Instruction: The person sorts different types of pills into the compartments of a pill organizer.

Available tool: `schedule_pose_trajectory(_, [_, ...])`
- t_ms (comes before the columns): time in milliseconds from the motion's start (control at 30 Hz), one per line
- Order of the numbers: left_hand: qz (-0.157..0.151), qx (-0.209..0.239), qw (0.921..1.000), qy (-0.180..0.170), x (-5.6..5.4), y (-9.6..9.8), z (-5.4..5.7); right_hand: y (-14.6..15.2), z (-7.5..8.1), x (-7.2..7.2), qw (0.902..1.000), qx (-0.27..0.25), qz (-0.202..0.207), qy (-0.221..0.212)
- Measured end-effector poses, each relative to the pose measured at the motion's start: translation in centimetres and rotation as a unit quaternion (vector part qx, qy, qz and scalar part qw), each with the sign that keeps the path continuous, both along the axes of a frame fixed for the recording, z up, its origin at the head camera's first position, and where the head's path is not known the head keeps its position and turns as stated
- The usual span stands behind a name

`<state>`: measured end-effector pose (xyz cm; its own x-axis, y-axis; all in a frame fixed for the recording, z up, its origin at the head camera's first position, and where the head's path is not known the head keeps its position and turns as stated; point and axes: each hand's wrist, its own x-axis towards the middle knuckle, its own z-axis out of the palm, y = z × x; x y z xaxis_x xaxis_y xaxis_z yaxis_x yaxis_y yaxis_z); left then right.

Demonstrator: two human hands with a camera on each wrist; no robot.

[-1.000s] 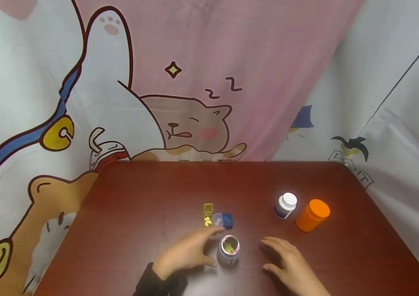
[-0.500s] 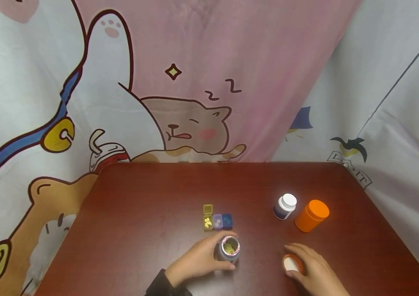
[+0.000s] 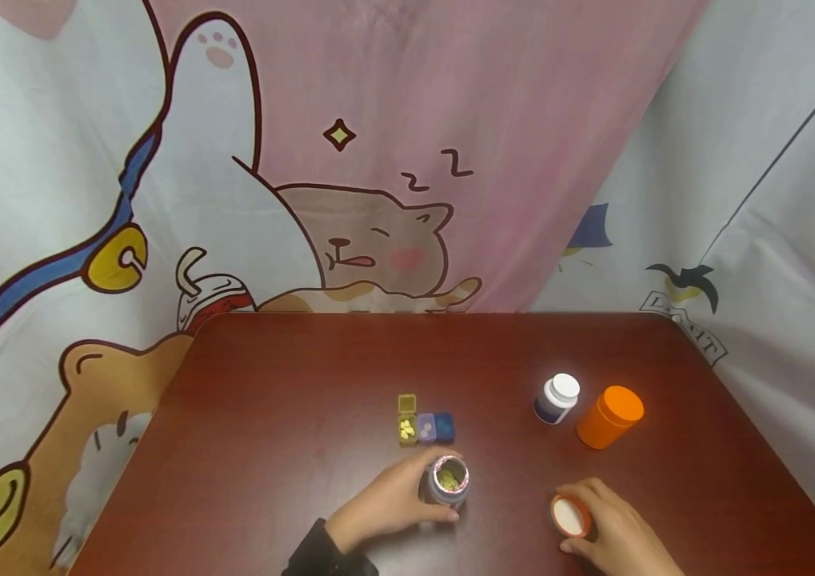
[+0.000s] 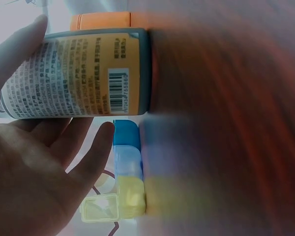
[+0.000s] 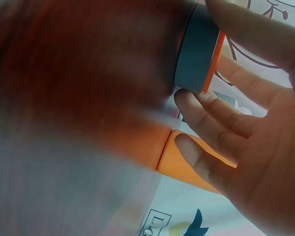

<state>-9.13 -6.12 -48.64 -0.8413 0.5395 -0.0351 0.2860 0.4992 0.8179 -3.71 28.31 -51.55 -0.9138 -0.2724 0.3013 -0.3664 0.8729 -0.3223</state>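
Note:
My left hand (image 3: 396, 496) grips an uncapped bottle (image 3: 448, 498) that stands upright on the table, thumb and fingers on either side. Yellowish contents show through its mouth, and the left wrist view shows its printed label (image 4: 73, 73) with a barcode. My right hand (image 3: 612, 524) holds a bottle cap (image 3: 569, 516) between thumb and fingers, at the table surface. The cap faces inside up, with a white liner and orange rim; its grey side (image 5: 196, 51) shows in the right wrist view. Just beyond the bottle sits a small pill box (image 3: 426, 428), its yellow compartment open with yellow pills inside.
On the right of the brown table (image 3: 292, 376) stand a white-capped bottle (image 3: 557, 398) and an orange bottle (image 3: 609, 418). A patterned cloth (image 3: 378, 96) hangs behind the table and along its sides.
One second ago, the left hand was spread beside the bottle; it has since taken hold of it. The right hand has moved right and closed around the cap.

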Motion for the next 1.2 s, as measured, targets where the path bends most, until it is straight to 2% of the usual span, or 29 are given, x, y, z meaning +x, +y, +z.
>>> schedule_pose_trajectory(267, [0.001,-0.002,1.0000,-0.007,-0.2,0.1,0.0,-0.5,0.5,0.0,0.9997,0.011,-0.021,-0.011])
schedule_pose_trajectory(600, [0.003,-0.024,0.9997,0.001,-0.3,0.1,0.0,-1.6,1.3,-0.4,0.9997,0.018,0.010,0.010])
schedule_pose_trajectory(700, [0.006,-0.032,0.9995,0.002,-0.2,0.1,-0.1,-2.2,1.5,-0.5,0.9996,-0.005,0.020,0.019])
schedule_pose_trajectory(867, [0.006,-0.037,0.9993,0.005,-0.2,0.2,0.0,-4.0,2.4,-0.5,0.9975,-0.065,0.025,-0.013])
schedule_pose_trajectory(1067, [0.005,-0.035,0.9991,0.023,-0.4,0.2,0.1,-6.2,3.8,-1.1,0.9890,-0.131,0.069,0.001])
schedule_pose_trajectory(1200, [0.002,-0.034,0.9989,0.032,-0.4,0.2,-0.1,-7.4,4.7,-1.1,0.9802,-0.171,0.099,-0.008])
